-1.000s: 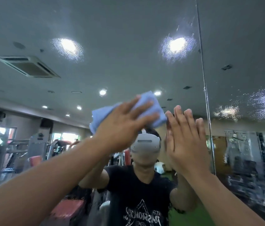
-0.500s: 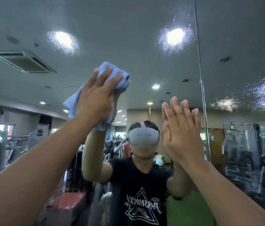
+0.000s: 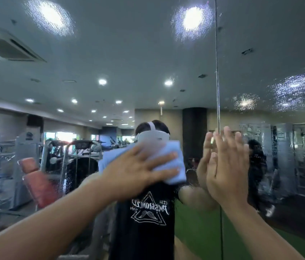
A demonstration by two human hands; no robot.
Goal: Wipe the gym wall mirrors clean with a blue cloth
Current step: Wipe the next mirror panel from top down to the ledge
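Observation:
The wall mirror [image 3: 129, 53] fills the view, with droplets speckling the glass around the reflected ceiling lights. My left hand [image 3: 138, 171] presses a folded blue cloth [image 3: 170, 162] flat against the glass at centre, fingers spread and straight over it. My right hand [image 3: 226, 166] lies flat on the mirror just right of the cloth, fingers straight and pointing up, beside the vertical seam [image 3: 217, 72] between two mirror panels. Its reflection meets it palm to palm.
The glass reflects a person in a black T-shirt [image 3: 148, 222] with a headset, gym machines [image 3: 35, 166] at the left, and more equipment [image 3: 288, 156] in the right panel, which is heavily streaked with droplets. Green flooring [image 3: 194, 231] shows low in the reflection.
My left hand has swept the cloth down and to the right, from the upper left of the glass to the centre. My right hand has stayed flat on the mirror.

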